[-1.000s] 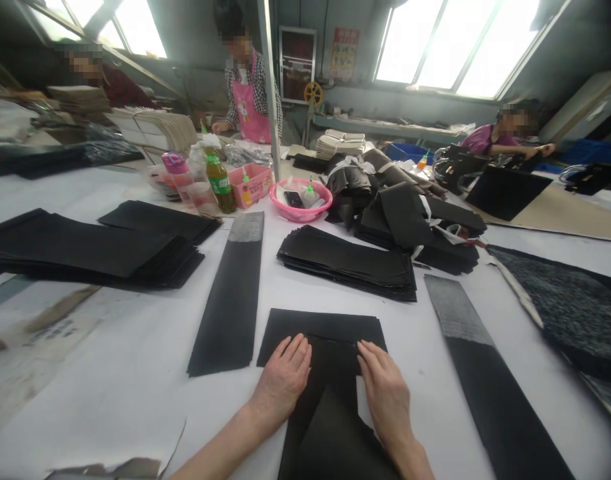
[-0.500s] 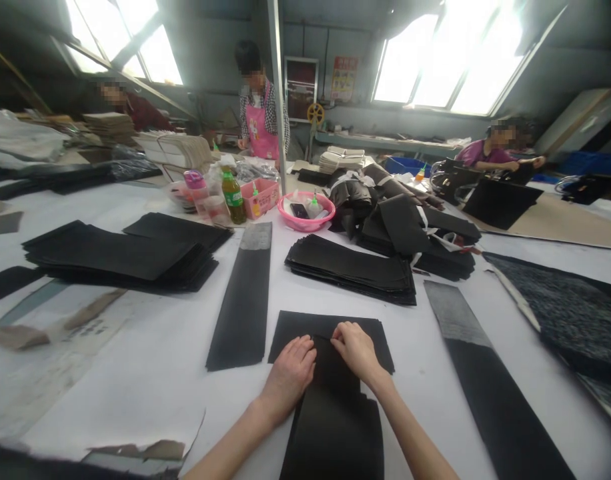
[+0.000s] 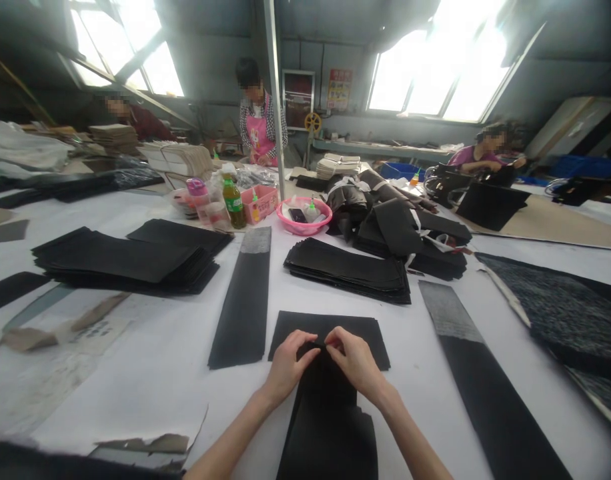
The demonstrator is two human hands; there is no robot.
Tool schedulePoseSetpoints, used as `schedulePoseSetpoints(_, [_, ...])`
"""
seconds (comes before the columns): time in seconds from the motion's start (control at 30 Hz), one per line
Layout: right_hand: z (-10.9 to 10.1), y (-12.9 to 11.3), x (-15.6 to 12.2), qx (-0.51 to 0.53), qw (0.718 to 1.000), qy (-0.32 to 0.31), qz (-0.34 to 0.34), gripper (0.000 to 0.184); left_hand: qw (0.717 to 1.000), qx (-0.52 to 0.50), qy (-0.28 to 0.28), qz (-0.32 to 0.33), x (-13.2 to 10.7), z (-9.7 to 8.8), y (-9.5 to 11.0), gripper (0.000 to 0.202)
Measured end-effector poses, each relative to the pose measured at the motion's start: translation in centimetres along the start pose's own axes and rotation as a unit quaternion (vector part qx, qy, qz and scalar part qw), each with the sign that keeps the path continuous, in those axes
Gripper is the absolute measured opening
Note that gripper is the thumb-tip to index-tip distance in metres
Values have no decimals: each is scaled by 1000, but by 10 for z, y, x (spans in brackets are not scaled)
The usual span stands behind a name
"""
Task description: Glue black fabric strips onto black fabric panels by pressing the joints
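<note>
Both my hands meet at the top edge of a narrow black paper strip [image 3: 325,427] that lies over a wider black sheet [image 3: 370,333] on the white table [image 3: 150,373]. My left hand [image 3: 288,365] is closed, its fingertips pinching the strip's top edge. My right hand [image 3: 353,360] is also closed in a pinch on that same edge, fingertips almost touching the left ones. The strip runs down toward me between my forearms.
Long black strips lie left [image 3: 243,300] and right [image 3: 485,380] of my hands. Black sheet stacks sit ahead [image 3: 350,270] and at the left [image 3: 125,260]. A pink basin [image 3: 304,217], a green bottle [image 3: 233,200] and a pink tray [image 3: 260,202] stand further back. Three people work beyond.
My hands went from lying flat and apart on the black paper to coming together and pinching the strip's top edge. The camera view has tilted up slightly.
</note>
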State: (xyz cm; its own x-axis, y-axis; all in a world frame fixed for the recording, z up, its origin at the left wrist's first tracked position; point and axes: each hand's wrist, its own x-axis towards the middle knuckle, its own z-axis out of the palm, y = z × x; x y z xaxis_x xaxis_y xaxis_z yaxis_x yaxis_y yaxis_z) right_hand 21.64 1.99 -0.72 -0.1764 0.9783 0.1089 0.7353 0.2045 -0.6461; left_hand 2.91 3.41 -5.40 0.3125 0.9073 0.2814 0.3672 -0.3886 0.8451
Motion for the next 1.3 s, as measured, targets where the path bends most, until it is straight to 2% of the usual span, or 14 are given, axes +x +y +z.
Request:
schedulePoseSetpoints(0.2, [-11, -11, -13, -11, 1000, 9, -19, 12, 994, -97, -47, -28, 8, -4, 22, 15])
schedulePoseSetpoints(0.33, [-17, -21, -20, -43, 998, 15, -33, 19, 991, -110, -73, -36, 7, -9, 36, 17])
schedulePoseSetpoints(0.43, [-24, -32, -25, -58, 997, 26, -35, 17, 990, -109, -79, -35, 4, -13, 46, 17])
schedulePoseSetpoints(0.57, [-39, -42, -35, 0, 1000, 15, -23, 17, 986, -138, -92, -31, -1, -19, 61, 18])
schedulePoseSetpoints(0.67, [-51, -38, -45, 42, 999, -1, -7, 18, 980, -168, -96, -39, -3, -28, 66, 19])
schedulePoseSetpoints(0.8, [-63, -19, -58, 57, 998, 1, 24, 17, 973, -197, -106, -58, -3, -41, 63, 19])
schedulePoseSetpoints(0.93, [-68, -1, -63, 56, 996, -21, 59, 19, 972, -179, -142, -60, -4, -42, 58, 20])
schedulePoseSetpoints(1.07, [-66, 0, -58, 61, 996, 35, 49, 21, 975, -163, -139, -65, -7, -32, 54, 19])
schedulePoseSetpoints(1.2, [-48, -12, -51, 18, 1000, -7, -13, 18, 977, -157, -128, -65, -8, -26, 55, 19])
schedulePoseSetpoints(1.3, [-35, -19, -49, -40, 999, -20, -25, 17, 977, -152, -133, -68, -7, -29, 59, 17])
